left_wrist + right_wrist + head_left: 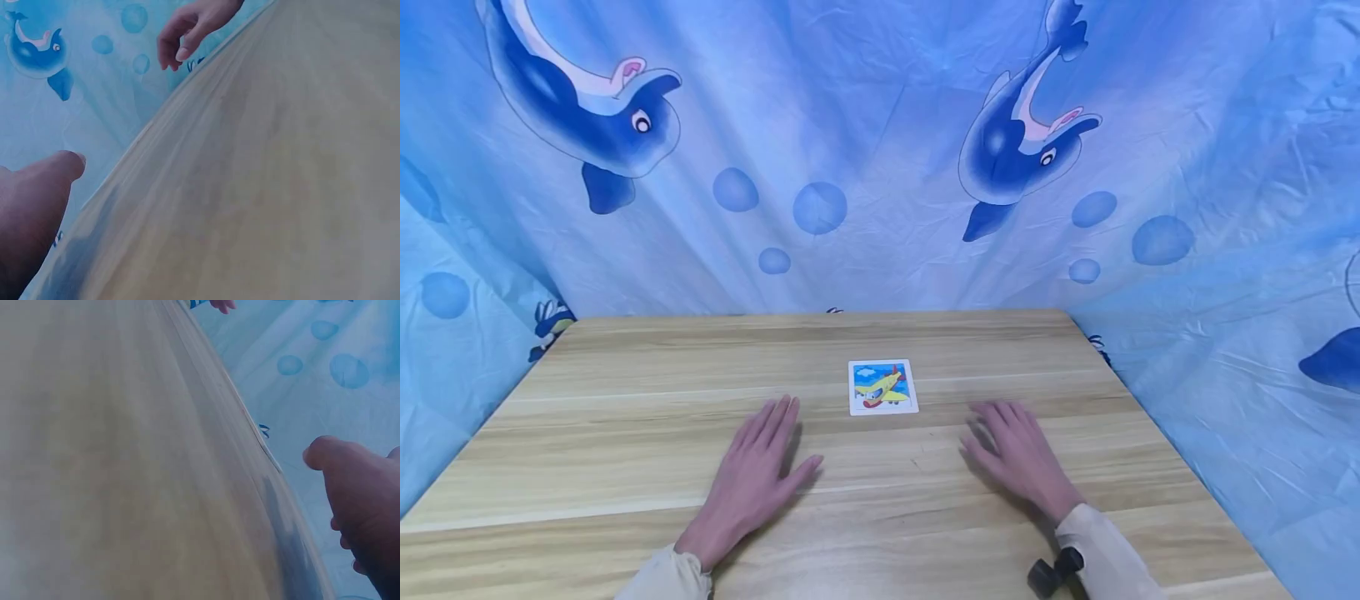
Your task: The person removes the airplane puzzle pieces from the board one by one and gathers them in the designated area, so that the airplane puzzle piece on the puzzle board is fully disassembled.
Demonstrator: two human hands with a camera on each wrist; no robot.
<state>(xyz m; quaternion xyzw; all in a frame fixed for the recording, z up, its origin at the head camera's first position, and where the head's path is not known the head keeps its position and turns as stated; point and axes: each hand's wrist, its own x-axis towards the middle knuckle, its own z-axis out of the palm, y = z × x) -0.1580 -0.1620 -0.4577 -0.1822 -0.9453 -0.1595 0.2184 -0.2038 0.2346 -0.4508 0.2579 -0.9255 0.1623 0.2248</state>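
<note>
A square white-bordered card lies flat on the wooden table, beyond and between the hands. Printed on it is a yellow airplane with red parts against a blue sky. My left hand, to the left of the card, has its fingers straight and its thumb spread, palm toward the tabletop. To the card's right is my right hand, blurred, with its fingers extended and nothing in its grasp. Neither hand touches the card. In the left wrist view, the left thumb shows; the right thumb appears in the right wrist view.
The wood-grain table reaches back to a blue curtain printed with dolphins and bubbles, which also hangs along both sides. A small black device sits at the right cuff.
</note>
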